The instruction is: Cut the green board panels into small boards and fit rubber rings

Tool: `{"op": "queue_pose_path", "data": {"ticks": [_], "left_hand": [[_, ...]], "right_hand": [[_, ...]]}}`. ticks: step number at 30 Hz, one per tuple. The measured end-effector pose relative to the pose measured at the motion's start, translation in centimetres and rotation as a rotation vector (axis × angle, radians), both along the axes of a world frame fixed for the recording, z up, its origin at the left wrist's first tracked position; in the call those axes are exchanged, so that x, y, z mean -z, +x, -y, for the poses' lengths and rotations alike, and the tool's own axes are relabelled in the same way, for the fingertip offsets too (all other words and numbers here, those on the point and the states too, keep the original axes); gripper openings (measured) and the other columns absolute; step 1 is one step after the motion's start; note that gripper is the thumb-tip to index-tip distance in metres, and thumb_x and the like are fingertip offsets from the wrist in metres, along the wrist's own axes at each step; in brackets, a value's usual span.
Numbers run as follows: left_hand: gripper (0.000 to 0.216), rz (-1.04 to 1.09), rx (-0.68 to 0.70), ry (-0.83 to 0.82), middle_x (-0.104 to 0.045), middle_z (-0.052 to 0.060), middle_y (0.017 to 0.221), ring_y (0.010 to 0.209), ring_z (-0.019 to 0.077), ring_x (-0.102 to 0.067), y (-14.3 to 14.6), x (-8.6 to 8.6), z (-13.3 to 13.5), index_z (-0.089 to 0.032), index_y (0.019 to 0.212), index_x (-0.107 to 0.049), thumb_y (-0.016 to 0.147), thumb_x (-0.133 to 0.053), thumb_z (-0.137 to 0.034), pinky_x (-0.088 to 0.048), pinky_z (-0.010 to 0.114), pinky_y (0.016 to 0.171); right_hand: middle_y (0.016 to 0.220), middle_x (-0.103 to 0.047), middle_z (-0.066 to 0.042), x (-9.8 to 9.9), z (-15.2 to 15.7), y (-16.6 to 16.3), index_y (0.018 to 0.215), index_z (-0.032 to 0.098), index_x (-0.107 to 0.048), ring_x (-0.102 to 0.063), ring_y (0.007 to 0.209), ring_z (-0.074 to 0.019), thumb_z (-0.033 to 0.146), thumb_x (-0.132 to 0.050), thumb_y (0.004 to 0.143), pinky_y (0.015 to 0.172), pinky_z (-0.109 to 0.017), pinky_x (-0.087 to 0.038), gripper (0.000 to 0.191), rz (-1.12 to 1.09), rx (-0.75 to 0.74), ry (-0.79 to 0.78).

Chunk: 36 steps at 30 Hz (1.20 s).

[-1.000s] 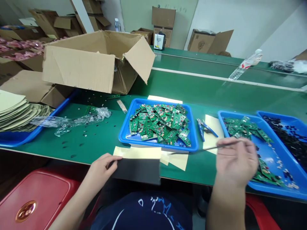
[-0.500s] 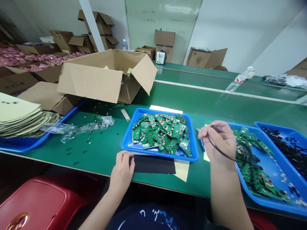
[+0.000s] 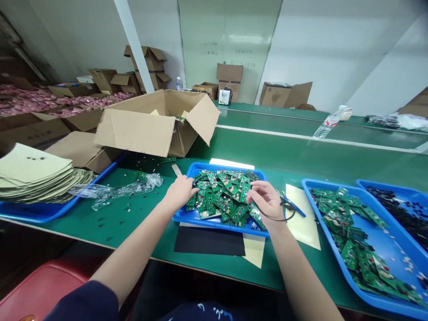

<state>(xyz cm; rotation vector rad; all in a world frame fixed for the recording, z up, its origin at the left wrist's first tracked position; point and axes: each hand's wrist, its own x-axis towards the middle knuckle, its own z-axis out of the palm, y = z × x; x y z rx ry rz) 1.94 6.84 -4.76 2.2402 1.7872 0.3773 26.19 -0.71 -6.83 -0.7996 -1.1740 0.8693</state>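
Observation:
My left hand (image 3: 180, 194) is over the left rim of a blue tray (image 3: 179, 217), fingers bent and fingertips close to the boards. A small dark bit shows at its fingertips; I cannot make out what it is. Green circuit boards (image 3: 225, 198) fill that tray in a loose heap. Above the tray's right side, my right hand (image 3: 267, 203) is closed, with a thin dark cord (image 3: 290, 216) running from its fingers under the palm and looping beside the wrist. A blue-handled tool (image 3: 297, 208) lies just right of this hand, on yellow paper (image 3: 304, 229).
To the right stand a tray of boards (image 3: 374, 249) and a tray of black parts (image 3: 401, 205). Black sheet (image 3: 209, 241) lies before the middle tray. At left are a large open carton (image 3: 133, 129), crumpled plastic (image 3: 115, 191) and stacked yellow sheets (image 3: 36, 174). A bottle (image 3: 329, 125) leans behind.
My left hand has moved up from the tray's front edge to its left rim. My right hand has swung left from beside the tray to over the boards, the cord with it.

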Motion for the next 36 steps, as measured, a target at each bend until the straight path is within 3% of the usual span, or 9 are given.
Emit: {"op": "queue_pose_path", "data": {"ticks": [5, 10, 14, 16, 21, 25, 31, 33, 36], "left_hand": [[0.01, 0.186, 0.01, -0.123, -0.065, 0.008, 0.076, 0.083, 0.0272, -0.062, -1.4, -0.3, -1.6, -0.016, 0.074, -0.063, 0.065, -0.059, -0.018, -0.047, 0.039, 0.08], [0.022, 0.493, -0.006, -0.198, -0.062, 0.005, 0.082, 0.077, 0.0187, -0.063, -3.2, -2.9, 0.4, -0.015, 0.088, -0.057, 0.073, -0.048, -0.029, -0.054, 0.033, 0.067], [0.027, 1.076, 0.042, -0.463, -0.057, -0.001, 0.08, 0.067, 0.0115, -0.06, 0.4, -4.3, 2.1, -0.016, 0.091, -0.054, 0.067, -0.063, -0.024, -0.054, 0.029, 0.064], [0.027, 1.196, 0.115, -0.618, -0.058, -0.001, 0.077, 0.063, 0.0106, -0.061, 3.0, -4.4, 2.5, -0.015, 0.09, -0.055, 0.066, -0.066, -0.02, -0.053, 0.026, 0.061], [0.028, 1.252, 0.199, -0.781, -0.061, -0.001, 0.064, 0.055, 0.0122, -0.063, 6.9, -3.0, 2.6, -0.015, 0.093, -0.055, 0.071, -0.067, -0.028, -0.047, 0.021, 0.05], [0.032, 1.282, 0.213, -0.798, -0.059, -0.003, 0.056, 0.051, 0.007, -0.056, 6.7, -1.5, 2.6, -0.013, 0.09, -0.062, 0.067, -0.072, -0.032, -0.043, 0.017, 0.048], [0.034, 1.324, 0.163, -0.843, -0.06, 0.0, 0.057, 0.054, 0.0095, -0.057, 6.2, -0.6, 2.7, -0.012, 0.091, -0.066, 0.071, -0.068, -0.039, -0.047, 0.021, 0.054], [0.029, 1.302, 0.185, -0.777, -0.064, 0.004, 0.067, 0.063, 0.0124, -0.059, 6.2, -0.6, 2.6, -0.013, 0.088, -0.068, 0.073, -0.066, -0.038, -0.05, 0.025, 0.06], [0.021, 1.218, 0.291, -0.484, -0.065, 0.007, 0.094, 0.088, 0.0181, -0.06, 6.2, -0.5, 2.7, -0.016, 0.089, -0.07, 0.072, -0.066, -0.028, -0.05, 0.03, 0.077]], "right_hand": [[0.056, -0.056, 0.004, 0.0, 0.0, 0.2, 0.09, 0.022, -0.06, -0.056, 0.049, -0.0107, 0.025, -0.061, 0.077, 0.048, -0.025, -0.046, 0.013, 0.025, 0.029, 0.033], [0.059, -0.057, 0.003, -0.3, 0.7, -0.3, 0.093, 0.021, -0.062, -0.057, 0.052, -0.0106, 0.024, -0.058, 0.08, 0.05, -0.024, -0.049, 0.013, 0.07, 0.026, 0.07], [0.062, -0.059, 0.001, -0.5, 1.3, -1.0, 0.095, 0.021, -0.063, -0.058, 0.054, -0.0109, 0.024, -0.058, 0.081, 0.05, -0.024, -0.05, 0.015, 0.125, -0.006, 0.102], [0.064, -0.061, 0.0, -0.6, 1.3, -1.2, 0.094, 0.021, -0.064, -0.059, 0.054, -0.0114, 0.026, -0.058, 0.081, 0.049, -0.024, -0.05, 0.015, 0.142, 0.012, 0.102], [0.071, -0.065, -0.002, -0.2, 0.6, -0.8, 0.093, 0.021, -0.064, -0.063, 0.062, -0.0127, 0.029, -0.06, 0.08, 0.058, -0.026, -0.054, 0.016, 0.104, 0.129, 0.081], [0.067, -0.063, 0.0, 0.1, 0.2, -0.5, 0.094, 0.021, -0.064, -0.063, 0.059, -0.0117, 0.026, -0.06, 0.08, 0.052, -0.023, -0.053, 0.015, 0.074, 0.169, 0.072], [0.063, -0.058, 0.002, 0.2, 0.2, -0.1, 0.094, 0.021, -0.063, -0.057, 0.048, -0.0084, 0.023, -0.059, 0.079, 0.039, -0.019, -0.047, 0.015, 0.081, 0.183, 0.042], [0.061, -0.055, 0.003, 0.3, 0.1, -0.1, 0.093, 0.02, -0.063, -0.056, 0.048, -0.0083, 0.023, -0.061, 0.078, 0.038, -0.018, -0.047, 0.016, 0.059, 0.218, 0.019], [0.065, -0.054, 0.003, 0.4, 0.0, -0.4, 0.092, 0.021, -0.061, -0.058, 0.054, -0.0093, 0.025, -0.065, 0.073, 0.042, -0.018, -0.052, 0.02, -0.015, 0.253, -0.072]]}}
